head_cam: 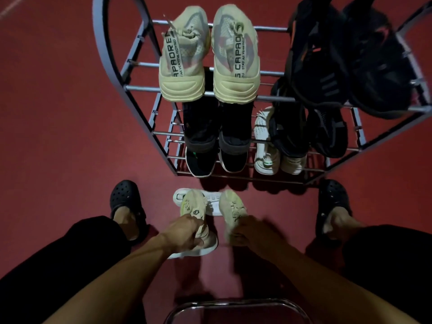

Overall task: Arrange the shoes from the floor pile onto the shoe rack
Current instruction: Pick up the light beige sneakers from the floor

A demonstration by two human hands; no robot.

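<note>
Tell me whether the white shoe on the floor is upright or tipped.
Tipped: the white shoe lies on its side behind the two held shoes.

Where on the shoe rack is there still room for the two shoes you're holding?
The top shelf has bare bars left of the pale CAPRORE sneakers, by the curved side frame. The lower shelves show bare bars left of the black sneakers. The right side is crowded with black shoes and white sneakers.
</note>
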